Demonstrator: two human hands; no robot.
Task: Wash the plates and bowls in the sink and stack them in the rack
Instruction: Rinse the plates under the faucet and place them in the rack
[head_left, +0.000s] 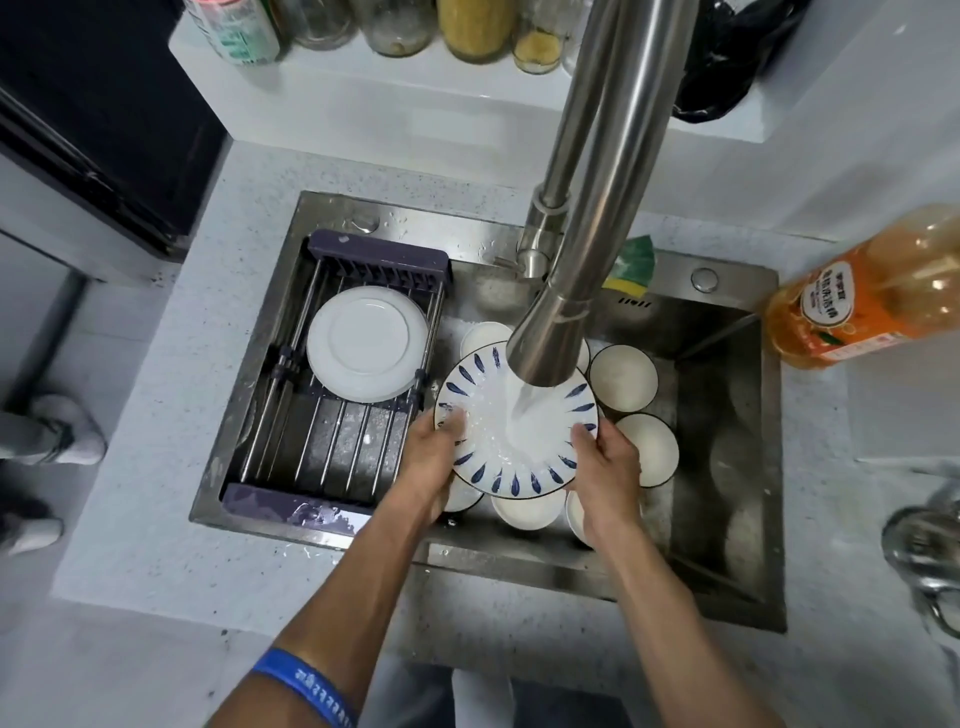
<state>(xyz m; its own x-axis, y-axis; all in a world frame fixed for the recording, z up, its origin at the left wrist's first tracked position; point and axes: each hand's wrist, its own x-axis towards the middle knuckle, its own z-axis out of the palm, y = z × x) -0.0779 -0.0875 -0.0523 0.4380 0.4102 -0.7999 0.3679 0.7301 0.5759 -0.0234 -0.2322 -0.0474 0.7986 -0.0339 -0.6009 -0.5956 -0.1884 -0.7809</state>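
Observation:
A white plate with blue leaf marks (498, 457) is held flat over the steel sink (727, 467), under water running from the tap (561, 312). My left hand (431, 462) grips its left rim and my right hand (605, 473) grips its right rim. Several white bowls (623, 376) with dark rims sit in the sink around and beneath the plate, partly hidden by it. On the left, a metal drying rack (332, 447) spans the sink and carries a stack of white plates (366, 345) lying upside down.
A green and yellow sponge (631, 265) lies on the sink ledge behind the tap. An orange bottle of dish soap (862, 296) stands on the counter at right. Jars line the shelf at the back. Someone's shoes show at far left.

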